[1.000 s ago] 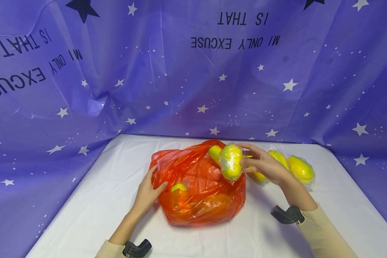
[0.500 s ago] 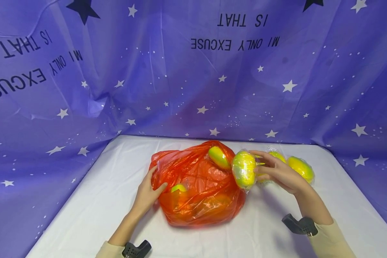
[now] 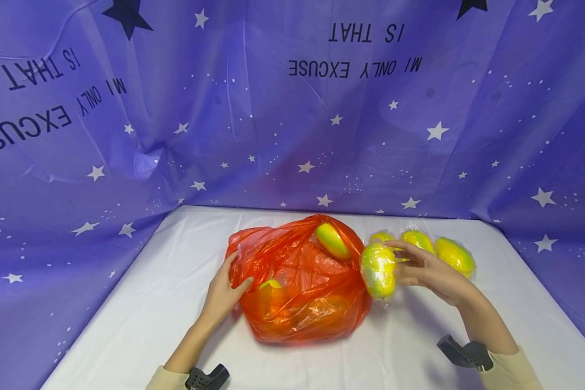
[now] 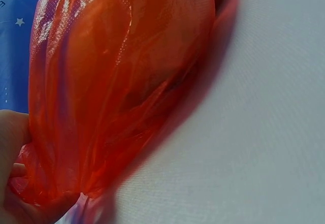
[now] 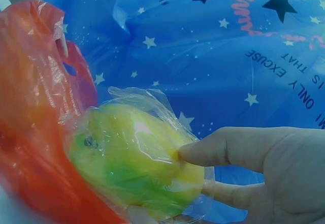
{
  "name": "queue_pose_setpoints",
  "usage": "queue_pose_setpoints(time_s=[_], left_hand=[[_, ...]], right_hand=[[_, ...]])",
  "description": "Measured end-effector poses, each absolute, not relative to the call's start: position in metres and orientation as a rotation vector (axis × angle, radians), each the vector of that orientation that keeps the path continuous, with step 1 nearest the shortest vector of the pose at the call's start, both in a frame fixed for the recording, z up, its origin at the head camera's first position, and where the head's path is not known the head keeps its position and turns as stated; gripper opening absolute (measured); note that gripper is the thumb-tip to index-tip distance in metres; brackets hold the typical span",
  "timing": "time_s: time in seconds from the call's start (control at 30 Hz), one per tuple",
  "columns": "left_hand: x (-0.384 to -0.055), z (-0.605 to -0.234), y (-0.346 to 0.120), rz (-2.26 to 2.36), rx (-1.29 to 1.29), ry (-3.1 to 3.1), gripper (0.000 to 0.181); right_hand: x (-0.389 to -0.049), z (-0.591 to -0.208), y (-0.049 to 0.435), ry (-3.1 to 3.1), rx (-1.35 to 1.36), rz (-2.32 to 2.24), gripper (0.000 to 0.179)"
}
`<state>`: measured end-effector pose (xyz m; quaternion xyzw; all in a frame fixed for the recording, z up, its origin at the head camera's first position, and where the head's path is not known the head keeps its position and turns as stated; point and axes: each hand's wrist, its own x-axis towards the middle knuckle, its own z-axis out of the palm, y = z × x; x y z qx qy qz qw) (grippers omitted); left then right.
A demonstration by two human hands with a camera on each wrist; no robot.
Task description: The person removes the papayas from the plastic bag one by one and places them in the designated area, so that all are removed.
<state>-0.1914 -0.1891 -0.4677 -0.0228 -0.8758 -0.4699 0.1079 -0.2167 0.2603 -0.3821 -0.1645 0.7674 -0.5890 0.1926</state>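
My right hand [image 3: 431, 274] grips a yellow-green mango [image 3: 378, 270] wrapped in clear plastic, just beside the right edge of a red plastic bag [image 3: 297, 319]. In the right wrist view, the thumb and fingers pinch this mango [image 5: 137, 158] by its end. On the bag's left side, my left hand [image 3: 223, 290] holds the bag's edge; the left wrist view shows the fingers around the gathered film [image 4: 61, 183]. One mango [image 3: 332, 241] lies at the bag's upper mouth, and another mango [image 3: 271, 284] peeks out lower down. Further yellow shapes show dimly through the red film.
Behind the right hand, several wrapped mangoes sit on the white table [image 3: 141, 303]: one mango [image 3: 417, 240] in the middle, another mango [image 3: 455, 257] at the right. A purple star-printed cloth [image 3: 273, 135] rises behind the table.
My right hand has moved right and toward me with the mango, from over the bag to its right edge. The mango at the bag's upper mouth is now uncovered. My left hand stays put.
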Motion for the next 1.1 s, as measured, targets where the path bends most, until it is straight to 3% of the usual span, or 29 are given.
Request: queue_pose_setpoints(time_s=[0.43,1.1], left_hand=[[-0.192,-0.468,-0.189,-1.381,-0.063,-2.582,0.073],[-0.192,-0.469,-0.189,-1.385,-0.069,-2.575,0.073]], right_hand=[[-0.206,-0.393,0.274,2.211,-0.398,-1.573,0.068],[-0.2,-0.406,0.277,2.279,-0.52,-1.478,0.064]])
